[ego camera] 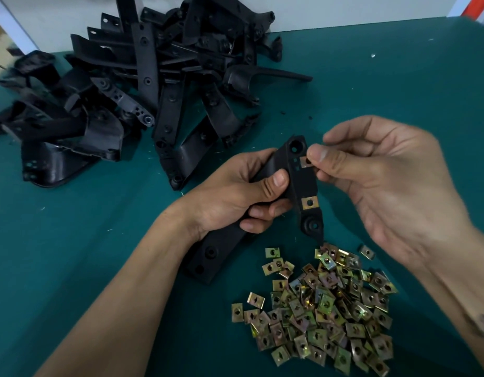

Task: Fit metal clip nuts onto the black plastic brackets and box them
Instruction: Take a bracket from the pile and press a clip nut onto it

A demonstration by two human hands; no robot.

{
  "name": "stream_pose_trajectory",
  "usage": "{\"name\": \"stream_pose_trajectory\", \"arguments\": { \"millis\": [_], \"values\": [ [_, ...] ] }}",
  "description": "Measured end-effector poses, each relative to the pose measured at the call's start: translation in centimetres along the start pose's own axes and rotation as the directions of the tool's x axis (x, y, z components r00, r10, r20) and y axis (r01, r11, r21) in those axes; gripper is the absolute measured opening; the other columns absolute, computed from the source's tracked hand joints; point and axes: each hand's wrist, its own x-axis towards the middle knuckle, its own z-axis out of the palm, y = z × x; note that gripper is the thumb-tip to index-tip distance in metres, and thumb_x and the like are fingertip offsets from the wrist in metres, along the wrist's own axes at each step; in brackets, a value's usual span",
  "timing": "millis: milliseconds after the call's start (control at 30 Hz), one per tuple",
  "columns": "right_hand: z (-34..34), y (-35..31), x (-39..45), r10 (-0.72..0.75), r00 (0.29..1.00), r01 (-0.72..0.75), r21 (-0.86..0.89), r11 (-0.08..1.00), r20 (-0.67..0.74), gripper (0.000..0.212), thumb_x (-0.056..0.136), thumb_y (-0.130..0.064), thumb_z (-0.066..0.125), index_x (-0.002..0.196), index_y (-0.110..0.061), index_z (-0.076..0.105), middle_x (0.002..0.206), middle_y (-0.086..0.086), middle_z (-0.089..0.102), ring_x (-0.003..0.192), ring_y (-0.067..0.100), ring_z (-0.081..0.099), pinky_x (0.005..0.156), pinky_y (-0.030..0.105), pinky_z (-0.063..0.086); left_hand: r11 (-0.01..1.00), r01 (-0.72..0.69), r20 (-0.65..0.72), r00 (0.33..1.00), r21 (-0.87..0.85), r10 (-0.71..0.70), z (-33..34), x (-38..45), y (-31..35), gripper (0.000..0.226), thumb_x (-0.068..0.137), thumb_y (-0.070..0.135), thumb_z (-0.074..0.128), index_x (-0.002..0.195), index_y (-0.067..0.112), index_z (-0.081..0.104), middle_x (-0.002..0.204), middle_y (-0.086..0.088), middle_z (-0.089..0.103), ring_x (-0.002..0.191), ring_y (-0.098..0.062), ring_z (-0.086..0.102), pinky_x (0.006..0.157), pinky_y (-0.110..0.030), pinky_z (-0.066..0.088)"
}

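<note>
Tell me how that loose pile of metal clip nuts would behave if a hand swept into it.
The pile of clip nuts would probably scatter rather than move as one: the pieces lie loose, with several strays at its edges. Each looks like small, thin folded metal, so likely light and stiff. Being flat, they should slide on the green table, not roll.

- Hands: two, the left hand (235, 197) and the right hand (393, 183).
- Bracket (295, 180) held up: one.
- Clip nuts on that bracket: two, a fitted nut (309, 203) low down and an upper nut (306, 161) at the right fingertips.
- Bracket pile (154, 85) on the counter (398, 91): too tangled to count, some dozens.
- Loose nuts (325, 306): a heap, far too many to count; well over a hundred.
</note>
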Motion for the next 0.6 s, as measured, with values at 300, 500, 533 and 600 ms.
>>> {"name": "stream_pose_trajectory", "arguments": {
  "millis": [300, 500, 533, 600],
  "values": [
    [-0.3, 1.2, 0.5, 0.391, 0.888, -0.451, 0.294, 0.843, 0.242, 0.038, 0.072, -0.014, 0.075, 0.108, -0.007, 0.066, 0.087, 0.005, 0.071, 0.072, 0.011, 0.065, 0.086, 0.023, 0.056, 1.000, -0.001, -0.011, 1.000, -0.002, 0.001, -0.1, -0.1, 0.2, 0.040, 0.093, 0.027, 0.056, 0.119, -0.004, 0.048, 0.065, -0.004, 0.048, 0.045, -0.004, 0.033, 0.038, -0.016, 0.031],
    [-1.4, 2.1, 2.0, 0.447, 0.694, -0.630, 0.174, 0.757, 0.564, 0.105, 0.047, -0.022, 0.102, 0.134, -0.003, 0.047, 0.102, 0.018, 0.061, 0.096, 0.031, 0.053, 0.106, 0.033, 0.047, 0.999, 0.036, 0.081, 0.996, 0.000, -0.035, -0.4, -0.5, 0.0, 0.030, 0.094, 0.023, 0.057, 0.111, 0.000, 0.049, 0.065, -0.005, 0.051, 0.045, -0.005, 0.034, 0.038, -0.018, 0.031],
    [-1.6, 2.1, 2.1, 0.464, 0.658, -0.645, 0.125, 0.754, 0.594, 0.110, 0.045, -0.023, 0.103, 0.135, 0.000, 0.045, 0.097, 0.017, 0.062, 0.090, 0.030, 0.055, 0.092, 0.027, 0.052, 0.999, 0.042, 0.116, 0.992, -0.007, -0.041, -0.3, -0.5, 0.0, 0.027, 0.094, 0.022, 0.057, 0.109, 0.001, 0.050, 0.065, -0.005, 0.052, 0.045, -0.004, 0.035, 0.038, -0.018, 0.031],
    [-1.9, 2.0, 2.1, 0.481, 0.591, -0.673, 0.067, 0.737, 0.648, 0.095, 0.045, -0.019, 0.103, 0.118, 0.012, 0.050, 0.079, 0.013, 0.065, 0.061, 0.017, 0.059, 0.057, 0.016, 0.050, 0.997, 0.066, 0.193, 0.979, -0.028, -0.059, -0.1, -0.4, 0.1, 0.027, 0.093, 0.021, 0.058, 0.109, 0.002, 0.050, 0.066, -0.005, 0.055, 0.046, -0.004, 0.036, 0.038, -0.018, 0.032]
  ]
}}
